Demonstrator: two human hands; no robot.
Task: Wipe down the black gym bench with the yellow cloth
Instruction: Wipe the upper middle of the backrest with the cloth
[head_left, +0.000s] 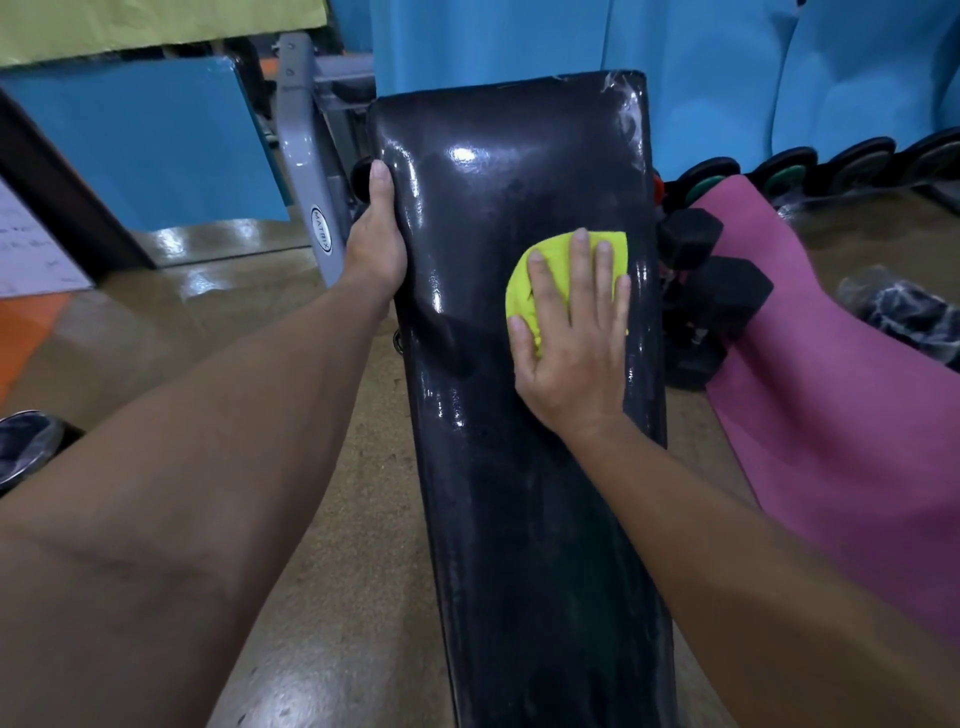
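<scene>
We have one black gym bench (524, 467) running from near to far down the middle of the view, and one yellow cloth (540, 275) lying on its far-right part, close to the right edge. Our right hand (571, 338) lies flat on the cloth, fingers straight and slightly spread, pressing it to the padding rather than gripping it. Our left hand (376, 239) grips the bench's left edge, thumb lying along the top and the fingers curled out of sight beneath. We judge the cloth light, soft and limp, apt to bunch or slip under the palm, so it is best driven with a broad flat hand over its middle. The padding looks glossy and slick, likely firm beneath with a little give, and the bench is heavy enough to stay put when braced at its edge. To the right lie one pink mat (841, 415) and at least two black hex dumbbells (717, 291), with more weights (831, 166) ranged along the far wall.
</scene>
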